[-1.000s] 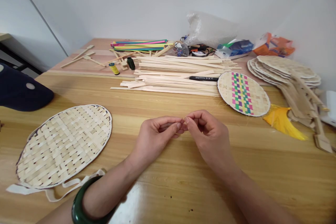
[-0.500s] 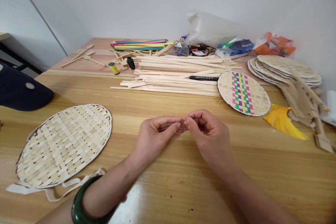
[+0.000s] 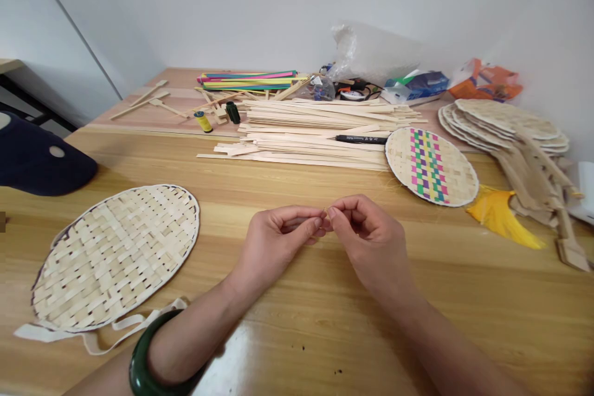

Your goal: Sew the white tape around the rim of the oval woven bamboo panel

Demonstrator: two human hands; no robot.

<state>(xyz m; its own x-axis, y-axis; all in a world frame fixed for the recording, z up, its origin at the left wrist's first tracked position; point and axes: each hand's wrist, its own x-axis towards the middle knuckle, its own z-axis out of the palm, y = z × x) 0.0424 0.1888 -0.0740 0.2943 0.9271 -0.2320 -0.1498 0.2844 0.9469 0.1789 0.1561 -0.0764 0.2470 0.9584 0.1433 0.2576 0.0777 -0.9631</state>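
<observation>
My left hand [image 3: 273, 242] and my right hand [image 3: 369, 241] meet fingertip to fingertip above the wooden table [image 3: 297, 334], both curled in a pinch. Something very thin and pale sits between the fingertips; I cannot make out what it is. A dark green bangle [image 3: 153, 362] circles my left wrist. A plain woven oval mat [image 3: 114, 253] with a white strip trailing from it lies to the left of my hands. A woven oval with coloured strips [image 3: 431, 165] lies beyond my right hand.
A pile of pale flat strips [image 3: 315, 130] with a black marker [image 3: 361, 139] lies at mid table. Coloured strips [image 3: 248, 79], thread spools [image 3: 203, 122], plastic bags [image 3: 371, 55], a stack of woven fans [image 3: 505, 124], a yellow tassel [image 3: 501, 213] and a dark cap [image 3: 37, 161] surround the area.
</observation>
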